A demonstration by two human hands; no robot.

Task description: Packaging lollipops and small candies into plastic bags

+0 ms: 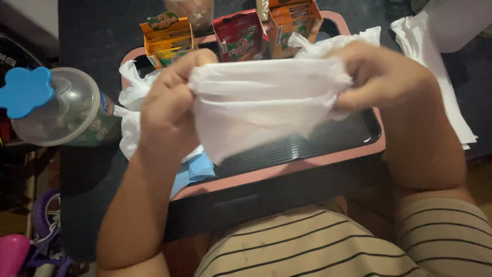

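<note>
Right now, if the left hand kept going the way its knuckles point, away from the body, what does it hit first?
Probably the orange carton standing at the pink tray's far edge. The left hand grips the white plastic bag above the tray, so depth is unclear; it might pass over the carton.

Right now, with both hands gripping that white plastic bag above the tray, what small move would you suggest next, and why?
Probably draw the left hand and right hand slightly apart: the white plastic bag is bunched between them, its mouth not visibly open, above the pink-rimmed tray.
</note>
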